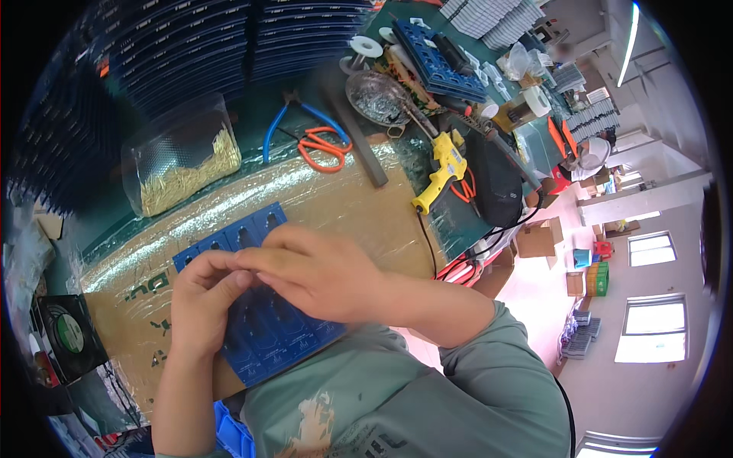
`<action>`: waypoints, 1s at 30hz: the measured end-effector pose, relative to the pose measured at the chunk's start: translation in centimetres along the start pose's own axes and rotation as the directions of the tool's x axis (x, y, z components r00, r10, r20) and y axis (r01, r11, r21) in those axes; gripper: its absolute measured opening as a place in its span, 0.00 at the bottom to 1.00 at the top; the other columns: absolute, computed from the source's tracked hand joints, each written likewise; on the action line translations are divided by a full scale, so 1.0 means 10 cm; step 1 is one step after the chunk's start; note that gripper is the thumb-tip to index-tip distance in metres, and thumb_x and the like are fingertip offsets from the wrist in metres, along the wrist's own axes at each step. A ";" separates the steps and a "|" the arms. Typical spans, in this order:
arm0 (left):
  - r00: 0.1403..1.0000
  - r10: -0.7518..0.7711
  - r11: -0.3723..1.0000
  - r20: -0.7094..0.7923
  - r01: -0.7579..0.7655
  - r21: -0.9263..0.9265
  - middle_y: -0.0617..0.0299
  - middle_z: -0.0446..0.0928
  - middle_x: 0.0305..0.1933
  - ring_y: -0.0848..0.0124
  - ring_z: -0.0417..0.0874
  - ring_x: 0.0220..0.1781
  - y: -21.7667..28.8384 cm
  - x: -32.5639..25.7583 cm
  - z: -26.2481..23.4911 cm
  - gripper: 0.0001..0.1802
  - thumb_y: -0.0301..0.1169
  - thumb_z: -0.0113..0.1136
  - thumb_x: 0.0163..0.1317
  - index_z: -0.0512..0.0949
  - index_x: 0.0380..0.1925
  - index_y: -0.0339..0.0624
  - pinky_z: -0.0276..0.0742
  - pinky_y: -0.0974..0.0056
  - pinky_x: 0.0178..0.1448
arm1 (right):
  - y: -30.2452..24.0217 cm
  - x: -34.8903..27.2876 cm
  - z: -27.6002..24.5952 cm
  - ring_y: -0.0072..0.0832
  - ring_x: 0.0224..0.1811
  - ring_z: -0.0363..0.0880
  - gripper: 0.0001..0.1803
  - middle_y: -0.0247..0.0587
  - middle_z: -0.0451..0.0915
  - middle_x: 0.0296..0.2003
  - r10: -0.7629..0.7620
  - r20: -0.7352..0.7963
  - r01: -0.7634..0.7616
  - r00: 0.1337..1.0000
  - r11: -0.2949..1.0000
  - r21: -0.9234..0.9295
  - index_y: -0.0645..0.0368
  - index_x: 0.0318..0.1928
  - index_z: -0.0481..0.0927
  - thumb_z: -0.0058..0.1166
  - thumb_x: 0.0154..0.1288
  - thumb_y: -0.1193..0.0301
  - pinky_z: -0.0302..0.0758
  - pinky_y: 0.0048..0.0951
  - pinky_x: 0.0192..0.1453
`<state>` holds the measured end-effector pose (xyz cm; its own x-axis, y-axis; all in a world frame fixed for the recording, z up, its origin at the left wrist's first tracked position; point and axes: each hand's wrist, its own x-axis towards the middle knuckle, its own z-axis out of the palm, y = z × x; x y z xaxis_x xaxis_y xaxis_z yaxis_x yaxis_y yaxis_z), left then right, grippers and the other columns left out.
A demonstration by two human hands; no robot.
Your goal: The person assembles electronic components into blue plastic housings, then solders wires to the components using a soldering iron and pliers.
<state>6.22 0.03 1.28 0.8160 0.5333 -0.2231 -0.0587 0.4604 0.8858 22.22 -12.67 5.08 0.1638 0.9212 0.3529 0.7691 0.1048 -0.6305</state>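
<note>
A blue moulded tray lies flat on the taped cardboard sheet, its long axis running from near the person's chest up and away toward the bench. The left hand curls its fingers against the tray's left part, and the right hand lies across it with fingers half-bent, fingertips meeting the left hand's; whether they pinch anything small cannot be told.

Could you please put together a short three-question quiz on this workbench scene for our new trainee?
1. True or false: both hands rest on the blue panel.
2. Which tool lies nearest the clear bag of gold pins?
A. yellow glue gun
B. blue-handled pliers
C. black fan
3. What surface does the blue panel lie on?

Key
1. True: the left hand and right hand meet over its middle.
2. B
3. A tape-covered cardboard sheet on the bench.
</note>
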 end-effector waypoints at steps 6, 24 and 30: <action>1.000 -0.009 1.000 0.011 0.009 -0.007 0.57 0.84 0.42 0.70 0.84 0.44 -0.03 0.01 -0.03 0.08 0.18 0.64 0.62 0.79 0.41 0.33 0.79 0.68 0.52 | 0.05 0.05 0.04 0.34 0.35 0.82 0.13 0.35 0.78 0.38 -0.110 0.002 0.110 0.994 0.991 -0.079 0.50 0.47 0.83 0.60 0.62 0.74 0.79 0.33 0.34; 1.000 -0.021 1.000 0.007 0.021 -0.009 0.57 0.83 0.38 0.69 0.84 0.41 0.00 0.03 -0.02 0.06 0.24 0.63 0.63 0.78 0.38 0.35 0.79 0.65 0.52 | 0.17 -0.01 -0.09 0.20 0.32 0.77 0.06 0.36 0.81 0.40 0.404 0.278 -0.480 0.872 0.585 0.654 0.59 0.44 0.80 0.56 0.71 0.72 0.74 0.23 0.38; 1.000 -0.021 1.000 0.016 0.021 -0.005 0.58 0.83 0.38 0.70 0.84 0.42 0.03 0.03 -0.01 0.06 0.25 0.64 0.63 0.79 0.39 0.35 0.79 0.66 0.52 | 0.25 -0.02 -0.19 0.18 0.30 0.75 0.09 0.39 0.83 0.40 0.540 0.361 -0.572 0.760 0.293 0.767 0.63 0.44 0.80 0.53 0.72 0.70 0.70 0.21 0.33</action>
<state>6.38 0.45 1.43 0.8261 0.5121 -0.2352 -0.0446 0.4754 0.8787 25.31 -13.27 4.74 0.3173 0.8921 -0.3217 -0.3420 -0.2088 -0.9162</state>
